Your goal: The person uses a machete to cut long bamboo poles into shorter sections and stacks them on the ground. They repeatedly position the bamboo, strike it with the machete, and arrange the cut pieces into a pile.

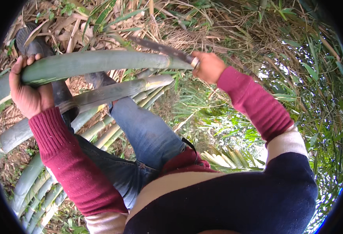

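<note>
A thick green bamboo pole (101, 62) crosses in front of me, bending from the left rim toward the right. My left hand (31, 87) is wrapped round its left part, thumb and fingertips showing on either side. In my right hand (208, 67) is a machete (161, 48), gripped by its handle, its dark blade pointing up and left. The blade lies just above the pole's right end near a pale node; whether it touches cannot be made out. A second bamboo pole (124, 93) runs below the first, across my legs.
Several more bamboo poles (29, 179) lie at the lower left, with cut ends (230, 159) beside my right hip. My boot (35, 41) is at the upper left. Dry leaves (72, 33) litter the ground, and leafy branches (296, 78) crowd the right side.
</note>
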Action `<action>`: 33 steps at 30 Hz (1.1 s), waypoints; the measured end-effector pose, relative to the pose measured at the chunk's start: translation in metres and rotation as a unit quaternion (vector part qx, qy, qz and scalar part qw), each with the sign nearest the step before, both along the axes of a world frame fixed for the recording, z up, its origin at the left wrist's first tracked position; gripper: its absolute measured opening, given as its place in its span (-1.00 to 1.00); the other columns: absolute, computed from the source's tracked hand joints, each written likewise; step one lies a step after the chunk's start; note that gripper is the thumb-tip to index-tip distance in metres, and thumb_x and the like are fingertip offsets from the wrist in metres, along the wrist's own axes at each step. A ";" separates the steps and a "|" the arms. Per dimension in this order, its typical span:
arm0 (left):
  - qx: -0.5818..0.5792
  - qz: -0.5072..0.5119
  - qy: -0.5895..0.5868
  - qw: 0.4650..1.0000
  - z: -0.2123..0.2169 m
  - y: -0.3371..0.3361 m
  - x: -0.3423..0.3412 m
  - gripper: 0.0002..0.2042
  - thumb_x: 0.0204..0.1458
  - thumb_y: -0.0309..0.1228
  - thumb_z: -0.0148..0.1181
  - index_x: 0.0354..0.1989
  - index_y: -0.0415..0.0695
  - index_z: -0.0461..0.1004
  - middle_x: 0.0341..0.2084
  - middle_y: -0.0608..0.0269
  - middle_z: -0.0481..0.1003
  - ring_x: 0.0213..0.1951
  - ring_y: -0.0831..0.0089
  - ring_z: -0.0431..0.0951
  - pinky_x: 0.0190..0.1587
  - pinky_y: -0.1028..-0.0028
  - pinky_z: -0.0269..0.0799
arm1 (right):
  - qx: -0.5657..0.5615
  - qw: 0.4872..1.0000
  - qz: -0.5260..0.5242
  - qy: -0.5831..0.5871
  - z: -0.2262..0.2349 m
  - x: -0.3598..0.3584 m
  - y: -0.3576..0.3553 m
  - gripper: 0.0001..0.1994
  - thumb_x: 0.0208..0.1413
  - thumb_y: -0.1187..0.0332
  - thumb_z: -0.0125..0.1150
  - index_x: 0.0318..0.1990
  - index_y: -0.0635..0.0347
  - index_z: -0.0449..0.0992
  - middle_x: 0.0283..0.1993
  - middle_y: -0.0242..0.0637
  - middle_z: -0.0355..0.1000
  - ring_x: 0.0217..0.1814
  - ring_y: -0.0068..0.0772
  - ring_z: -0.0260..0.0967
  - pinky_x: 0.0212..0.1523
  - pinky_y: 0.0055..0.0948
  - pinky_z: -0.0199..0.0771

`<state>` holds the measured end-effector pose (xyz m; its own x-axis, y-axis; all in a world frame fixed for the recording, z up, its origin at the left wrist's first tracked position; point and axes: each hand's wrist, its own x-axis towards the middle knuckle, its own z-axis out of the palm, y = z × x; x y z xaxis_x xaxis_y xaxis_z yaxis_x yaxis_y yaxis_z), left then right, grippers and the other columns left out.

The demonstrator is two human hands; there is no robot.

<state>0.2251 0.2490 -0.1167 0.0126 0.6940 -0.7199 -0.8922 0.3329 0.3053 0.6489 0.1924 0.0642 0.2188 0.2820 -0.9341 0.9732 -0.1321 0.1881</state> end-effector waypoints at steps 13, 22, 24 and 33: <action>-0.006 -0.007 0.001 1.000 -0.012 0.003 -0.001 -0.90 0.07 -0.50 0.17 -0.44 -0.23 0.41 -0.48 0.17 0.39 -0.29 0.28 0.38 0.02 0.29 0.35 | -0.156 0.984 0.041 0.069 -0.033 -0.058 0.085 -0.67 -0.09 0.53 0.16 -0.08 0.25 0.55 -0.39 -0.08 0.55 -0.31 -0.21 0.57 -0.23 -0.17 0.61; -0.015 0.022 0.006 1.000 -0.014 0.001 0.008 -0.91 0.07 -0.49 0.16 -0.41 -0.25 0.45 -0.48 0.14 0.43 -0.31 0.27 0.44 0.02 0.24 0.40 | -0.072 0.988 0.110 0.088 -0.024 -0.090 0.083 -0.83 0.01 0.45 0.18 -0.24 0.27 0.58 -0.35 0.04 0.56 -0.31 -0.09 0.59 -0.25 -0.12 0.59; -0.045 0.033 0.027 0.998 -0.007 -0.001 0.012 -0.92 0.08 -0.49 0.15 -0.40 -0.24 0.46 -0.48 0.15 0.44 -0.32 0.28 0.46 0.01 0.23 0.43 | -0.141 0.988 0.062 -0.005 -0.024 -0.039 0.052 -0.83 0.07 0.38 0.13 -0.26 0.28 0.53 -0.35 0.11 0.54 -0.29 -0.02 0.58 -0.24 -0.07 0.57; 0.018 0.049 0.017 0.998 -0.006 0.000 0.015 -0.92 0.09 -0.51 0.14 -0.37 -0.27 0.45 -0.45 0.15 0.47 -0.32 0.31 0.46 -0.02 0.21 0.44 | -0.083 0.977 0.194 0.038 -0.016 -0.082 0.055 -0.77 0.00 0.45 0.15 -0.18 0.34 0.49 -0.36 0.06 0.55 -0.33 -0.06 0.59 -0.32 -0.05 0.60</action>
<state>0.2406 0.2490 -0.1226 -0.0803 0.7167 -0.6927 -0.9088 0.2327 0.3462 0.5668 0.2471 0.0480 0.0529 0.1736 -0.9834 0.9562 0.2752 0.1001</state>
